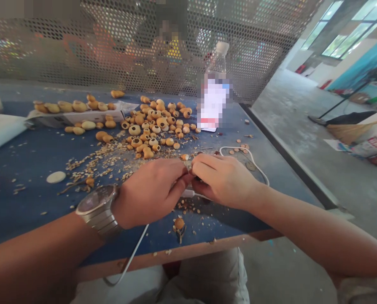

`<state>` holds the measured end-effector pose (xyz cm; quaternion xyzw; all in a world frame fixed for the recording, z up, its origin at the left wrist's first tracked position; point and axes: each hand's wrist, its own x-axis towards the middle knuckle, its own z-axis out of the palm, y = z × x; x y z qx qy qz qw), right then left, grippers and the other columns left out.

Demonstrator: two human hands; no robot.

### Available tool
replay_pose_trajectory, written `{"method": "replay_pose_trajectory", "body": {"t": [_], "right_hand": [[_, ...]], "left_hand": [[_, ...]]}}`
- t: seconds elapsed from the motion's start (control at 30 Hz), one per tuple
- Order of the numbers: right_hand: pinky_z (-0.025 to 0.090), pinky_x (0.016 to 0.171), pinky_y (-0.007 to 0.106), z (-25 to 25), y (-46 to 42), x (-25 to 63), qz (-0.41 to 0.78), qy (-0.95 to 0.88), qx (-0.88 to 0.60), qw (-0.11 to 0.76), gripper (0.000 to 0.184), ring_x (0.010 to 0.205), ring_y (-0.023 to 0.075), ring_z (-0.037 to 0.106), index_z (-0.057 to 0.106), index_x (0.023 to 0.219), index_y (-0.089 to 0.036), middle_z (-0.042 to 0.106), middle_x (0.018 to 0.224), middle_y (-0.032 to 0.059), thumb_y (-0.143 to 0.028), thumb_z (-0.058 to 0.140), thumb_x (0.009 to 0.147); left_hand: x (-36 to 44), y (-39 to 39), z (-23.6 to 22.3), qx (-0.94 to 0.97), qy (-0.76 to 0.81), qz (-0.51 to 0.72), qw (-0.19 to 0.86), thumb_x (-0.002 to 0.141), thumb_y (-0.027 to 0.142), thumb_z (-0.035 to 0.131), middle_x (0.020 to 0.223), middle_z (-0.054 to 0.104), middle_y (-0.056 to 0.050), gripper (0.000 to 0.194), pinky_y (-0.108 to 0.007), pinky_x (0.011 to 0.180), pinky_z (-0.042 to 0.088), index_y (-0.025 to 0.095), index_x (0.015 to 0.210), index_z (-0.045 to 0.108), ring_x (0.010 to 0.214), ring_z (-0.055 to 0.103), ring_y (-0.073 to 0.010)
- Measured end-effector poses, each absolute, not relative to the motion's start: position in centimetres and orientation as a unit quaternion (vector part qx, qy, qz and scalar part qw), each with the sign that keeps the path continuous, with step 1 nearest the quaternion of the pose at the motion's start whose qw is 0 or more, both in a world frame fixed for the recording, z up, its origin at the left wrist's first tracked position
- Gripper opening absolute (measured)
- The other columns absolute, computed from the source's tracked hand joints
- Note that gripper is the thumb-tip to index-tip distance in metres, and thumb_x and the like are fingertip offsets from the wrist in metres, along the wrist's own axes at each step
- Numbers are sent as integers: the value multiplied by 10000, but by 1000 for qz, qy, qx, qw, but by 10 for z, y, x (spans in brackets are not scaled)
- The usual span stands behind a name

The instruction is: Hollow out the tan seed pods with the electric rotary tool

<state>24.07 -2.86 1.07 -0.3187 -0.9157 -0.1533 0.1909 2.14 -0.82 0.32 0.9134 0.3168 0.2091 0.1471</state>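
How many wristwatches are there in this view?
1. A wristwatch is around the wrist of the left hand; none shows at the wrist of the right hand.

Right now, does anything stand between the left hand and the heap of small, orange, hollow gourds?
Nothing visible blocks the left hand from the heap of gourds; only low, pale scattered bits lie beside it.

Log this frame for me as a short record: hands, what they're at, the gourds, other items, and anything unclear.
Left hand: wears a metal watch; its fingertips meet the other hand's
Right hand: fingers curled in, over the blue table
Gourds: small, orange-tan, heaped beyond the hands, many with round openings
Debris: pale bits scattered left of the heap
Other items: lit phone upright before a bottle; white cable
Unclear: what the fingers pinch, if anything
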Motion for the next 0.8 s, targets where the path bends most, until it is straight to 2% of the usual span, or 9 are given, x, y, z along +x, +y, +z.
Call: {"method": "replay_pose_trajectory", "body": {"t": [0.07,0.13,0.23,0.43,0.53,0.6,0.7,0.8], "right_hand": [[389,627,316,9,-27,241,-142,-912,-333,192,139,723,169,592,635,896,-166,685,900,46,-235,568,997],[370,611,316,8,-26,242,-127,-908,-349,193,126,708,162,583,629,888,-174,681,893,36,-234,571,983],[363,613,315,6,-25,242,-117,-906,-357,197,108,715,159,589,627,882,-177,681,898,34,-209,561,962],[354,607,303,6,-22,243,-118,-904,-361,197,115,710,152,598,641,872,-175,693,894,38,-170,546,938],[382,622,294,8,-18,248,-108,-887,-390,220,104,735,161,626,642,860,-177,708,900,47,-178,558,920],[406,647,287,10,-13,254,-88,-869,-420,248,64,782,170,650,646,862,-186,726,928,47,-186,591,896],[455,731,304,13,-1,266,-59,-841,-460,277,57,842,193,668,650,879,-193,725,920,60,-208,599,900],[447,732,319,14,12,278,-42,-816,-510,269,47,790,189,654,651,873,-202,735,907,54,-243,626,876]], "left_hand": [[20,-7,4,919,298,223,131,995,219,488,900,643,-55,156,-341,704,405,179,889,595,803,587,-201],[19,-5,5,922,285,236,113,993,201,494,890,636,-52,152,-334,706,403,178,878,590,796,575,-194],[17,-2,6,918,284,249,120,1024,220,459,776,589,-24,274,-322,653,363,185,763,537,698,520,-164],[15,4,5,877,374,223,205,1018,270,449,564,456,31,414,-311,544,251,187,614,415,547,433,-118],[11,10,6,860,414,236,180,1029,330,440,528,394,33,459,-325,538,226,193,596,375,521,408,-122],[8,16,6,868,415,247,119,1018,333,460,569,459,14,434,-332,573,267,200,608,411,568,448,-142],[5,25,2,890,389,232,59,1015,325,464,723,619,-36,350,-351,686,378,199,707,572,726,569,-197],[4,30,-3,898,384,209,36,1015,333,482,812,695,-55,303,-379,769,429,198,816,666,823,627,-233]]}}
